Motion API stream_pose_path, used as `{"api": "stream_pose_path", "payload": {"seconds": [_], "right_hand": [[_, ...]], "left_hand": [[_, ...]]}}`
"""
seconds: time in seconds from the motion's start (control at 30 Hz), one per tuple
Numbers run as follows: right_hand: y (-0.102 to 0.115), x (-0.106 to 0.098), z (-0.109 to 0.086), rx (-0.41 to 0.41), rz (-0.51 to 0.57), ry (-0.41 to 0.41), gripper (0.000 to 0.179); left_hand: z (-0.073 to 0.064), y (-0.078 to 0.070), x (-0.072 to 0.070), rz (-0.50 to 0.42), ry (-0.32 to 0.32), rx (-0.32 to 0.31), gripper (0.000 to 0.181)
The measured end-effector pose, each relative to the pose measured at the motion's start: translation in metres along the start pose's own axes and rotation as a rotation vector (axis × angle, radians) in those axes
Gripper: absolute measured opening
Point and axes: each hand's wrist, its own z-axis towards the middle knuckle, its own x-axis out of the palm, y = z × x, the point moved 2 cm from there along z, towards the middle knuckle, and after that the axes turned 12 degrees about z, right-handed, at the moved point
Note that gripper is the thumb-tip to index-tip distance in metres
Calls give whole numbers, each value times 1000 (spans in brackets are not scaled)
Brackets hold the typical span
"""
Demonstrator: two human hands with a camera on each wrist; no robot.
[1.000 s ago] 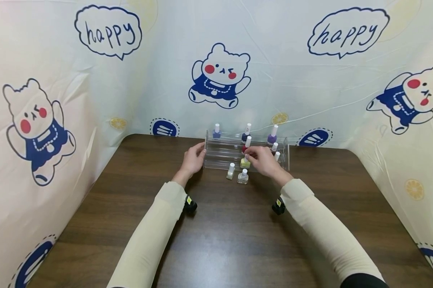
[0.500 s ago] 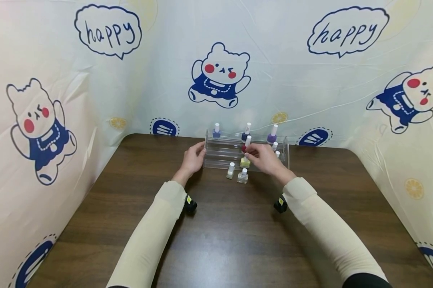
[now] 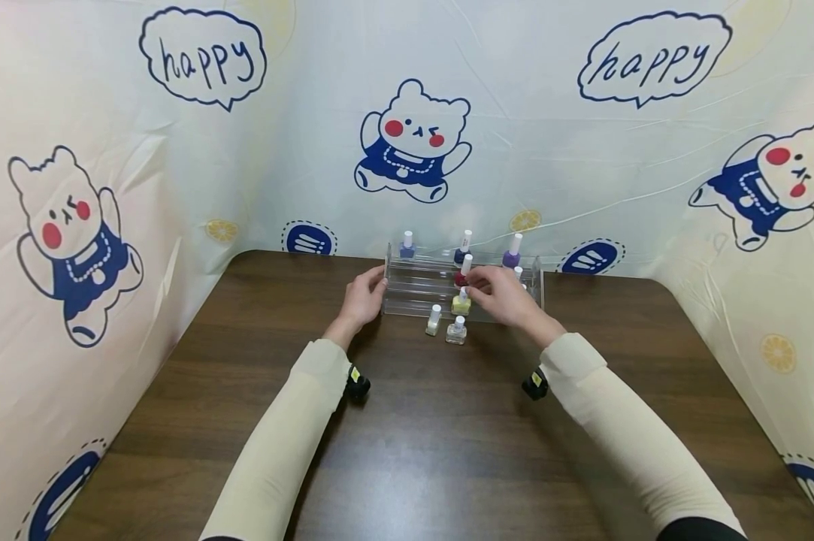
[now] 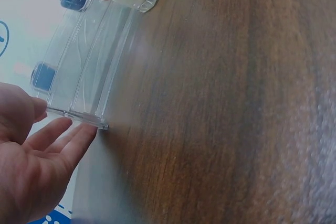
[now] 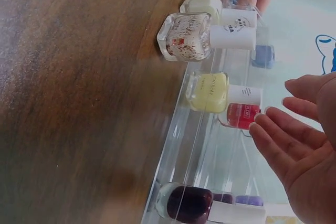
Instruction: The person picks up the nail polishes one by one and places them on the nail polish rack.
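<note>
Your right hand (image 3: pixel 508 297) is loose, fingers apart, gripping nothing, just beside the yellow bottle (image 3: pixel 461 305), upright on the clear rack's (image 3: pixel 416 288) front step. Your left hand (image 3: pixel 364 299), nearly straight-fingered, touches the rack's end; steady it there. Best draw your right hand out sideways, avoiding the red bottle (image 5: pixel 242 115) behind.

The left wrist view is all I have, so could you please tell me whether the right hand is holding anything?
Observer: No, in the right wrist view the right hand has its fingers extended, with nothing between them.
Operator: Thank you; does any bottle that I cannot see stand on the front tier of the clear rack?
Observer: Yes, in the head view a yellow bottle stands there, close to that hand.
</note>
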Motion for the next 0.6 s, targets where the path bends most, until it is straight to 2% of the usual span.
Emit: {"api": "stream_pose_path", "payload": {"seconds": [0.23, 0.6], "right_hand": [[2, -2, -5, 2, -15, 9, 26], [2, 1, -14, -2, 32, 35, 23]], "left_hand": [[-1, 0, 0, 0, 4, -4, 44], [-1, 0, 0, -9, 15, -19, 45]]}}
